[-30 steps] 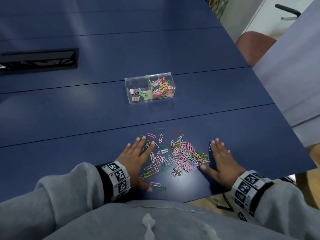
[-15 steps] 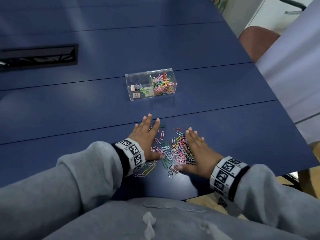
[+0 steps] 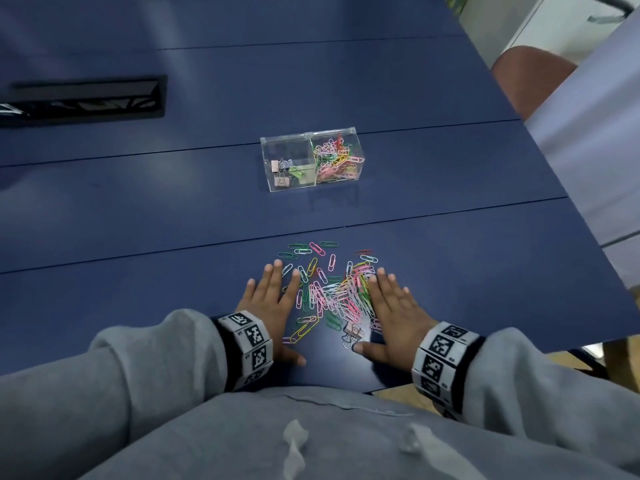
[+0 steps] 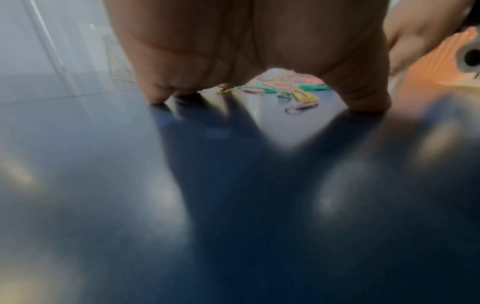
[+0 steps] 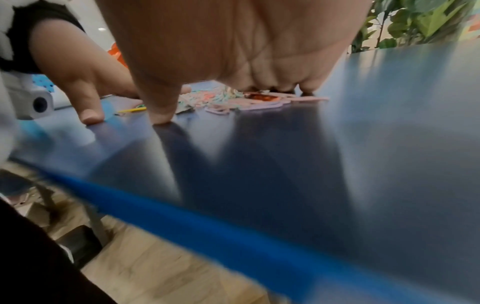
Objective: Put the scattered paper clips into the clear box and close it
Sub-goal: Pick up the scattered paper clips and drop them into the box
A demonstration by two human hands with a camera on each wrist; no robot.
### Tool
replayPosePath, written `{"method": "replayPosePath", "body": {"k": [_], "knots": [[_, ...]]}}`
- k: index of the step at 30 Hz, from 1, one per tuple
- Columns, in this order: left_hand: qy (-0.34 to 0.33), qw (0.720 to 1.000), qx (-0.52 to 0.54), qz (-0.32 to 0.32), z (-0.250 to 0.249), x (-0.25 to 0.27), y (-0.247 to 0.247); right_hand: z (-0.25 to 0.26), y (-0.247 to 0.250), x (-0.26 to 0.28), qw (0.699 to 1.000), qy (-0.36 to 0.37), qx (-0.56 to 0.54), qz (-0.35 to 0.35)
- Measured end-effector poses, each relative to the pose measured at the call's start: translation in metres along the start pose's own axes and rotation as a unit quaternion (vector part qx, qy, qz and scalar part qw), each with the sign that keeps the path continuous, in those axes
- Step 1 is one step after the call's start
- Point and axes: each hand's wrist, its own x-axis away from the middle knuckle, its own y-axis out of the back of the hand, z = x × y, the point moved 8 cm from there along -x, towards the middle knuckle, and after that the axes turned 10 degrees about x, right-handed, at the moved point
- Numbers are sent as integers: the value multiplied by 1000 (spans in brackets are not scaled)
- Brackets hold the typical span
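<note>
A heap of coloured paper clips [image 3: 334,292] lies on the blue table [image 3: 138,220] near its front edge, also seen as paper clips [image 4: 283,90] in the left wrist view and paper clips [image 5: 233,100] in the right wrist view. My left hand [image 3: 272,299] lies flat, palm down, on the heap's left side. My right hand [image 3: 393,306] lies flat on its right side, fingers straight. A small binder clip [image 3: 353,331] sits between my thumbs. The clear box [image 3: 311,162] stands farther back; its right compartment holds paper clips, its left binder clips.
A black slot [image 3: 83,102] is set into the table at the far left. The table's right edge runs diagonally past a brown chair [image 3: 530,76]. The front edge is just under my wrists.
Both hands have slid inward from the sides and a little forward, pushing the scattered clips into a tighter heap between them. The box has not moved.
</note>
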Motion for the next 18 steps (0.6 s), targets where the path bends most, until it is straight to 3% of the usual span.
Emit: {"method": "replayPosePath", "body": {"k": [8,13,18], "knots": [[-15,999,-11,-36,0,-8,20,-1,36,-10,999,34,11,-40],[-7,998,-62,-18,30,4,18,-12,23,-2,993,61,100,-6],[-4,999,-47,-1,22,-1,13,14,18,-17,995,85,56,-13]]}}
